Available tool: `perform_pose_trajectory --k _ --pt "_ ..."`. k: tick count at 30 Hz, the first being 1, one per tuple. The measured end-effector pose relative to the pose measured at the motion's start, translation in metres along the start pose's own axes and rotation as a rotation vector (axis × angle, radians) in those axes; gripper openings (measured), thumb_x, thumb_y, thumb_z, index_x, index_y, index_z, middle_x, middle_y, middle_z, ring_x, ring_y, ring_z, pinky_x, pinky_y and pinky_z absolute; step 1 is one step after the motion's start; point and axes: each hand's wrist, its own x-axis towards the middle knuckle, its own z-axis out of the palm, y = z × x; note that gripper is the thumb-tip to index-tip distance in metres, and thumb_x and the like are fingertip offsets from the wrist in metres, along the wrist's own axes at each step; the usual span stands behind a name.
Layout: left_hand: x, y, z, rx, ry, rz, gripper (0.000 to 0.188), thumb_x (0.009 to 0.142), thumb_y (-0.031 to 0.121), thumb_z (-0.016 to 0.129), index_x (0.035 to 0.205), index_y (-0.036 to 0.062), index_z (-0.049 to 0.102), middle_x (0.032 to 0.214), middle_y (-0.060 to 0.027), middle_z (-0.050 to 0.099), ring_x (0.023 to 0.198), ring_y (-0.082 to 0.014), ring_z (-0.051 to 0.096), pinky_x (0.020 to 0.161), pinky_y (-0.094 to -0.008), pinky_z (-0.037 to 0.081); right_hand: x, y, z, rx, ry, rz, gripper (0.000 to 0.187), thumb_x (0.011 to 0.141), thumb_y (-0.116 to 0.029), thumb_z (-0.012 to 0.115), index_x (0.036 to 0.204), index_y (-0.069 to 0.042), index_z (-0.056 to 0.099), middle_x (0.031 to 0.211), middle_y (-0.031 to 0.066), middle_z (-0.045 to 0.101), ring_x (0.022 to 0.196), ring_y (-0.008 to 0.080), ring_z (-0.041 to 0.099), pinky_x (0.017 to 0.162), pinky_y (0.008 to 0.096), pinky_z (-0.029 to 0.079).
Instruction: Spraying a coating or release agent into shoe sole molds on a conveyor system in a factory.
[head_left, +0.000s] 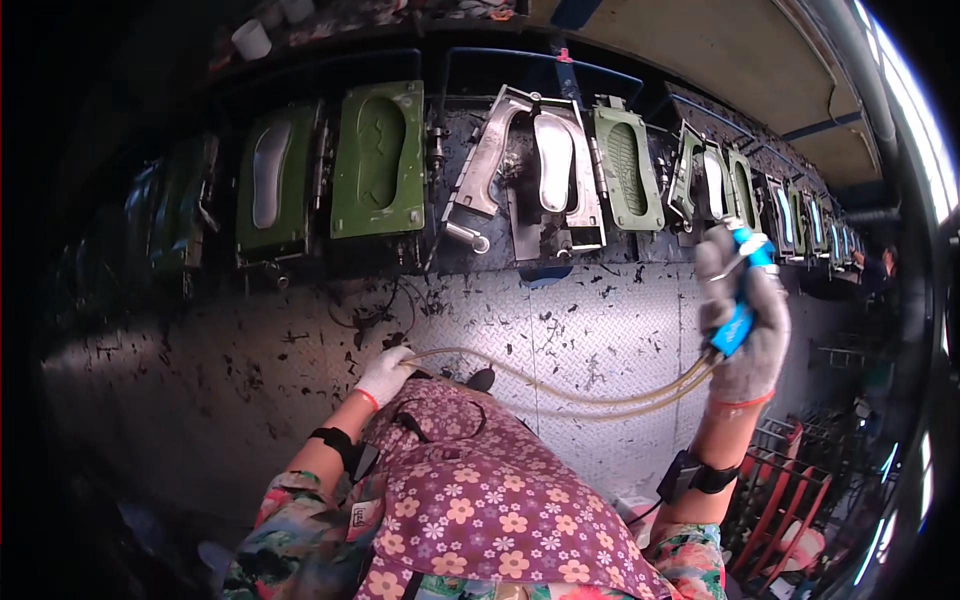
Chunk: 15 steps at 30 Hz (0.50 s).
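Below and to the right of the open silver metal mould with a pale sole-shaped insert [553, 165], the worker's blurred, grey-white gloved right hand [768, 315] grips a bright blue handheld tool [733, 330]. Below and left of that mould, the white gloved left hand [385, 378] appears curled around a thin, yellowish, translucent hose [560, 393], which sags toward the tool. A long reach could pull the hose taut or snag it on the mould's projecting corner; loose black scraps [545, 316] below the mould could make footing slippery.
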Motion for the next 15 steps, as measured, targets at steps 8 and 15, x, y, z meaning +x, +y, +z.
perform_pose_trajectory --k 8,15 --pt "-0.020 -0.057 -0.055 -0.641 0.086 -0.121 0.025 0.091 0.003 0.052 0.108 0.0013 0.071 0.088 0.0010 0.064 0.081 -0.0086 0.058 0.074 -0.0267 0.048 0.033 0.117 0.085 -0.637 -0.018 0.449 0.093 0.077 0.006 0.056 0.164 -0.011 0.026 0.126 0.0169 0.061 0.108 0.0262 0.069 0.060 0.0279 0.062" --pt "-0.038 -0.058 -0.056 -0.822 0.172 -0.355 0.017 0.088 0.003 0.053 0.098 0.0022 0.068 0.077 0.0032 0.054 0.068 -0.0054 0.049 0.060 -0.0243 0.041 0.140 0.183 0.116 -1.126 -0.185 0.445 0.094 0.080 0.011 0.065 0.163 -0.017 0.032 0.112 0.0164 0.067 0.078 0.0236 0.070 0.055 0.0297 0.059"
